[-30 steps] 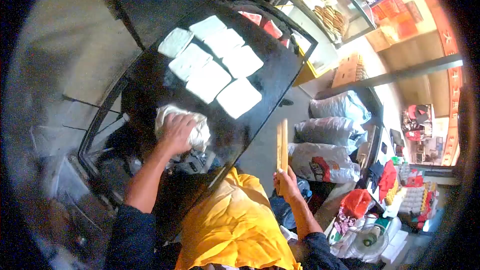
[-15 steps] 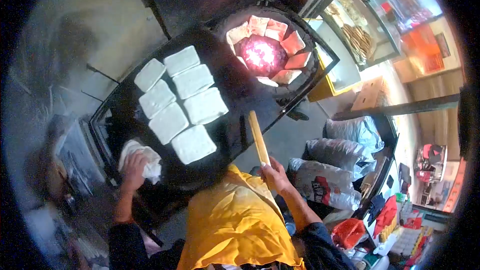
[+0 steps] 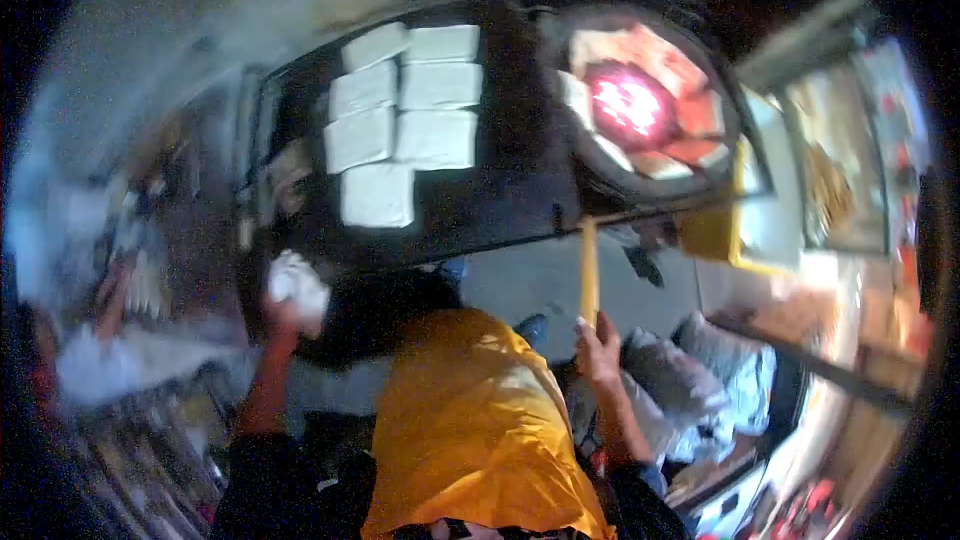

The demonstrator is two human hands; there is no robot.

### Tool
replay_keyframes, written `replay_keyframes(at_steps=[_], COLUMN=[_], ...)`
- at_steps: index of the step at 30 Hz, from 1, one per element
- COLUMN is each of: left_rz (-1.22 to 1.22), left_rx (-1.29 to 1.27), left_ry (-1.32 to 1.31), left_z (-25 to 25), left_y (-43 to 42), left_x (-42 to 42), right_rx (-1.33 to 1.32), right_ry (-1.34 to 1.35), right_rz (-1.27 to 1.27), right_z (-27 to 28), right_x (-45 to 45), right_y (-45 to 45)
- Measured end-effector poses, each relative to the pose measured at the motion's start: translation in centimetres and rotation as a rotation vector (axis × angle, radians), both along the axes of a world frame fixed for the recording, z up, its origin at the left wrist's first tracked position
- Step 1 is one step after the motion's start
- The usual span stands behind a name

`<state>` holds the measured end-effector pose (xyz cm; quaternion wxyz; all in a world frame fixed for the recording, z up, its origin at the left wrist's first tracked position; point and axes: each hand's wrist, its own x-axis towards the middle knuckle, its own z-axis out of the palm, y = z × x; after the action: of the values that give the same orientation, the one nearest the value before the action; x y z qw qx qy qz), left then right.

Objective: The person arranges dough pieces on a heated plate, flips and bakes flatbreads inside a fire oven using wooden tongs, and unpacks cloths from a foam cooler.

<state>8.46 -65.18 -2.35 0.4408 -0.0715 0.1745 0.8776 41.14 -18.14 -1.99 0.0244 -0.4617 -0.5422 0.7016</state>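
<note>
My left hand (image 3: pixel 284 314) is closed on a crumpled white cloth (image 3: pixel 298 285) at the near left of the dark worktop (image 3: pixel 520 160); motion smears its fingers. In my right hand (image 3: pixel 598 348) is a long pale wooden stick (image 3: pixel 589 270), its tip pointing away from me at the worktop's front edge. Several flat white dough pieces (image 3: pixel 437 140) lie in two columns on the worktop. To their right, a round oven (image 3: pixel 590 172) glows inside, with several flatbreads (image 3: pixel 665 60) stuck around its inner wall.
A yellow-edged container (image 3: pixel 738 215) and a glass display case (image 3: pixel 838 165) stand right of the oven. Grey sacks (image 3: pixel 725 370) lie at the lower right. A yellow apron (image 3: pixel 470 420) covers my front. Shelving and blurred goods are on the left.
The view has turned, so the worktop and oven now sit more level and further right in it. My left hand still grips the cloth, my right hand the stick.
</note>
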Motion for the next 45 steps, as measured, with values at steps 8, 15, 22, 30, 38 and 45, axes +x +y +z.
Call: replay_keyframes(at_steps=[8,15,22,30,38,45], left_rz=[0.165,0.284,0.308,-0.360,-0.551,-0.238], left_rx=[-1.881,-2.553,-2.409,-1.689,-1.267,-1.116], left_ry=[0.827,1.499,1.506,0.997,0.029,-0.274], left_z=[0.9,3.3,3.1,-10.6,-9.9,-10.8], left_y=[-6.7,-23.9,-20.3,-4.6,12.6,16.0], left_x=[9.6,-1.9,-5.0,19.0,26.8,31.0], right_rx=[0.056,-0.056,0.254,0.631,0.946,1.140], right_ry=[0.027,-0.001,-0.068,-0.175,-0.499,-0.570], right_rz=[0.280,0.216,0.291,0.325,0.818,1.297], right_z=[-4.2,0.8,7.1,12.6,4.8,8.5], right_x=[5.9,2.1,-0.4,-2.1,-0.8,-11.0], right_y=[0.5,-4.9,-4.6,7.4,25.2,30.1])
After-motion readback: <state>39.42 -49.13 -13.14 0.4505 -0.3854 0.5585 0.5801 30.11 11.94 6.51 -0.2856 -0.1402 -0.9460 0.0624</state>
